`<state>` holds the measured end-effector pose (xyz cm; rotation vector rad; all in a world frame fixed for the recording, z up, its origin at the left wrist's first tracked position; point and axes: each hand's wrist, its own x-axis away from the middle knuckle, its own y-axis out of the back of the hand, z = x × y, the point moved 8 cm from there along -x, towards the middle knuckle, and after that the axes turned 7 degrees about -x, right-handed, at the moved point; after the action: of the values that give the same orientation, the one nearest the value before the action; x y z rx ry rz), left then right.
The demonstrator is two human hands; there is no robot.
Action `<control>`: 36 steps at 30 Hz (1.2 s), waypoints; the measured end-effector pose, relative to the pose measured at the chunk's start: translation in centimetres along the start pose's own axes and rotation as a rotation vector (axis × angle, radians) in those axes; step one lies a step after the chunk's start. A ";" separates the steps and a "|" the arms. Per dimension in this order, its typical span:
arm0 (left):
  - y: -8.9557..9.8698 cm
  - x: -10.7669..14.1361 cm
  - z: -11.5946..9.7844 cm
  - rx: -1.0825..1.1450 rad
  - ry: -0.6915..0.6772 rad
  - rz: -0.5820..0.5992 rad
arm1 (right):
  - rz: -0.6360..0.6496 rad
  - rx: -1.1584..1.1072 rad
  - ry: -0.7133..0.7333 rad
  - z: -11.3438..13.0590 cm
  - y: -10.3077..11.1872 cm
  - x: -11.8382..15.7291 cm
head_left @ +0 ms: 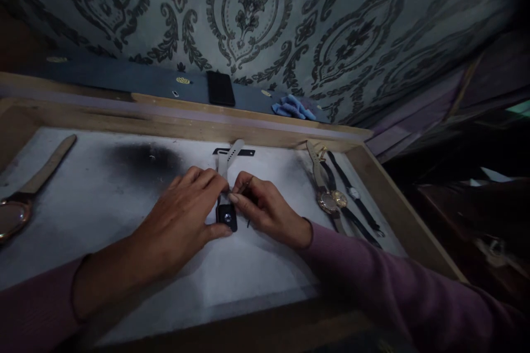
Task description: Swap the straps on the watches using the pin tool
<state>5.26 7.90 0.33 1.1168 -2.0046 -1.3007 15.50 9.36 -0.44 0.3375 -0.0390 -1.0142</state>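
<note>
"Where's the piece you're working on?"

"In the shallow pale-wood tray [391, 204] with the white floor, near its middle: a black, rounded-square watch case [226, 213] with a pale grey, flexible-looking strap [235, 150] reaching toward the tray's far wall."

"How do you have it?"

"My left hand [188, 204] spans it, half curled, thumb against the case's near edge and fingers bent over where strap meets case. So that hand is closed on the watch. My right hand [259, 204] is bunched up, thumb and forefinger nearly meeting at that same joint. A thin dark rod [248, 224] sticks out below those fingers; what sits right at the tips is too small to make out."

"What else lies in the tray?"

"By its far wall, a flat black strip [248, 153] with a small hole, partly behind the strap. Toward its right end, a round rose-gold watch [328, 202] on a beige strap, a gold-dialled watch [340, 199] on a dark strap and a slim black-strapped watch [353, 193]. At its left end, a big copper-rimmed watch [49, 168] on a brown strap."

"And outside?"

"Beyond its far wall, a black rectangular slab [221, 88] and a crumpled blue cloth [293, 107]."
</note>
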 end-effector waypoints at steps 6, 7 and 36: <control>0.1 0.0 -0.1 0.013 -0.004 0.008 | 0.016 -0.174 -0.098 -0.9 0.1 -0.2; 0.1 0.0 -0.1 0.014 -0.002 0.008 | 0.016 -0.202 -0.110 -0.9 0.1 -0.2; 0.2 -0.1 -0.1 0.012 0.009 0.006 | -0.069 -0.269 -0.128 -1.5 0.3 0.0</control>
<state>5.29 7.95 0.52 1.1197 -2.0104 -1.2793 15.98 9.87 -1.74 0.0280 -0.0060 -1.0940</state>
